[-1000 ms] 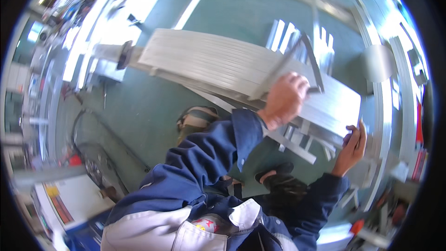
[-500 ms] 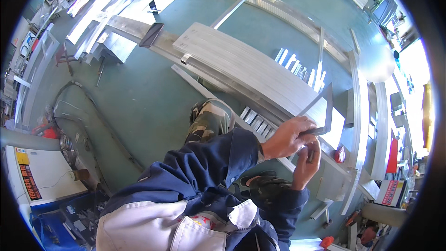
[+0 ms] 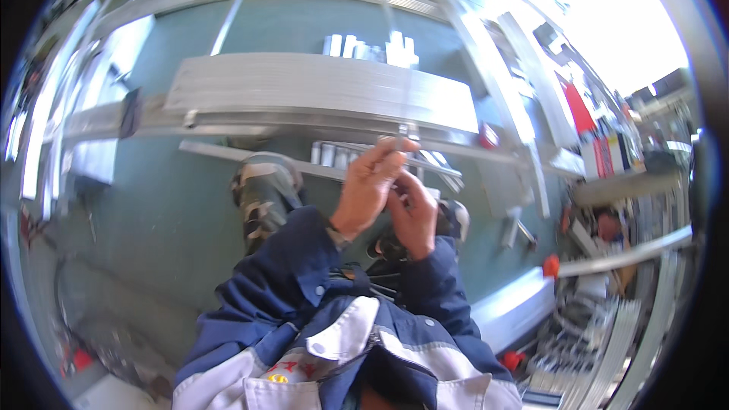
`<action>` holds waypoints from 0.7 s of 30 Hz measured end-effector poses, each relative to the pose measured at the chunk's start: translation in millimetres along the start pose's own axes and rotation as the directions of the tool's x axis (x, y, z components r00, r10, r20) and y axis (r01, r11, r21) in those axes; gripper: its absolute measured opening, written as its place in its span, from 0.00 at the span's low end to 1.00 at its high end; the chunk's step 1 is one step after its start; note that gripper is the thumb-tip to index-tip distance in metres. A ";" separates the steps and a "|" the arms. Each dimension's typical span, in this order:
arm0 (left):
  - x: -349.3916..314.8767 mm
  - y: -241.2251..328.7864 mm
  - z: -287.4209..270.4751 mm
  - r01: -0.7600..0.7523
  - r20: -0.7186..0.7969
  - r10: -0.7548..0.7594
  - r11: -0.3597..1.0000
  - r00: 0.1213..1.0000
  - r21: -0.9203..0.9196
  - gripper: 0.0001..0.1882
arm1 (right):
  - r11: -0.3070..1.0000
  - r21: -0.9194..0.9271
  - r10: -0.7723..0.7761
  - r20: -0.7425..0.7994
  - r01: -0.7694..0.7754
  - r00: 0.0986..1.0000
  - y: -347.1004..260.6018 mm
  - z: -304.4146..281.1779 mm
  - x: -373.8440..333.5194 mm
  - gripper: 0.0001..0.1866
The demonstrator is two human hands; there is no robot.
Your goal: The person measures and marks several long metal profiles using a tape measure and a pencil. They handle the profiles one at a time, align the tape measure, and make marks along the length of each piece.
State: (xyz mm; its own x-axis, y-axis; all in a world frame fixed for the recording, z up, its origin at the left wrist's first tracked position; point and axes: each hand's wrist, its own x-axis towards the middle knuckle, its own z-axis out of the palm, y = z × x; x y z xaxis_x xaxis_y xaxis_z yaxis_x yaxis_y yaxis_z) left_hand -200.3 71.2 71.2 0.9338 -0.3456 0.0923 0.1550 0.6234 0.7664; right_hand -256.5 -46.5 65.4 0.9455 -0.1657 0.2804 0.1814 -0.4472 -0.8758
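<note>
My left hand is closed around the end of a metal try square. The square appears almost edge-on, and its thin blade is blurred against the pale metal behind it. Just right of it and slightly nearer, my right hand has its fingers curled in a pinch; whatever lies between them is hidden. Both hands are raised in front of a long flat silver metal profile, with the square overlapping its right part.
Metal rails run beneath the profile. Short cut pieces stand behind it. A red tape measure sits near its right end, a dark flat phone-like object at the left. Long beams stretch along the right.
My view has swung right, bringing the profile level. Both hands stay close together; the square, earlier seen as a wide angle, has turned nearly edge-on.
</note>
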 end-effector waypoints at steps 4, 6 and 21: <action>3.7 1.8 -9.5 -0.103 0.080 0.091 0.982 0.993 0.161 0.20 | 0.985 -0.170 -0.043 -0.013 0.040 0.999 1.0 -25.2 7.2 0.16; -1.1 0.6 -8.2 0.040 0.045 -0.045 0.993 0.998 0.112 0.22 | 0.948 -0.287 -0.157 -0.052 0.135 0.986 11.4 -52.1 16.7 0.16; -10.3 -45.3 -102.1 0.400 -0.250 -0.353 0.901 0.902 0.168 0.15 | 0.214 -0.913 0.210 -0.303 -0.346 0.930 246.1 -339.7 213.5 0.19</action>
State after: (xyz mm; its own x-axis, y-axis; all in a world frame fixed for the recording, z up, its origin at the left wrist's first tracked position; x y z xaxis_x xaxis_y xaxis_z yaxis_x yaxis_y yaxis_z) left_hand -184.0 118.2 -29.4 0.8679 -0.3561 -0.3464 0.4585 0.3055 0.8345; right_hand -101.9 -490.5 43.2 0.8351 -0.5142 0.1955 -0.5354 -0.8414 0.0740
